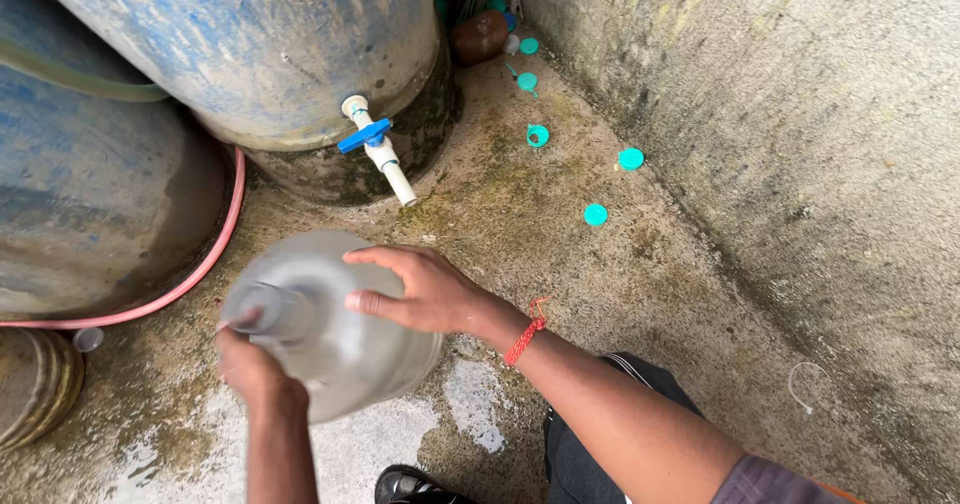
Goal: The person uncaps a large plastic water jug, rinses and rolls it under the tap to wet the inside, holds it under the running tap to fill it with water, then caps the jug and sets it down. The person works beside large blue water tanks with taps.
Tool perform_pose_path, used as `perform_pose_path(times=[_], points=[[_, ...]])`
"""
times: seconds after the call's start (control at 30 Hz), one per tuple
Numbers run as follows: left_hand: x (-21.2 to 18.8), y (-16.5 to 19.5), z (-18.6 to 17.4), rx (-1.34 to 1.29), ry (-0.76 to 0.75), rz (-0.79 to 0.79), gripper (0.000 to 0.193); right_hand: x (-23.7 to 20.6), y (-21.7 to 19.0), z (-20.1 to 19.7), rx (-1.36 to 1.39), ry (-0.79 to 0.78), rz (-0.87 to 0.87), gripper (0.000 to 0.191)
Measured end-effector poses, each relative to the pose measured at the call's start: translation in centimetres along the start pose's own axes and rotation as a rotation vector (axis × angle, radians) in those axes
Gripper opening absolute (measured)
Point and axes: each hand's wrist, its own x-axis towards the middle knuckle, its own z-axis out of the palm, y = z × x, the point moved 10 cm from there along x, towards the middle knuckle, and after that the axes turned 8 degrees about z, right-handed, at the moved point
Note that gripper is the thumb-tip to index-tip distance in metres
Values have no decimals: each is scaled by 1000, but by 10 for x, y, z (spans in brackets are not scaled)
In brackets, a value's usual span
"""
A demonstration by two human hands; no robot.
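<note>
Gripping a big clear water jug (330, 329) tipped on its side above the wet concrete floor (640, 274), the left hand (252, 364) closes around the neck while the right hand (420, 289) spreads flat over the shoulder. Empty, it looks light, stiff and slippery when wet; neck and shoulder seem the surest holds. Just beyond, one white tap (375, 146) with a blue handle juts from one of two blue barrels (250, 44); a pink hose (215, 254) curves past; at least five teal caps (595, 214) lie scattered.

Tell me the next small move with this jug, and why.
Probably shift the jug forward so its neck sits under the white tap spout. Both the left hand and right hand grip it, but its mouth lies short of the spout, and the blue handle is untouched.
</note>
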Motion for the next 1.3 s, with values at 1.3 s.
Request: perform_pose_path(times=[1.3], points=[[-123,38,67,564,-123,1090,60,5,20,-42,149,214,100,82]])
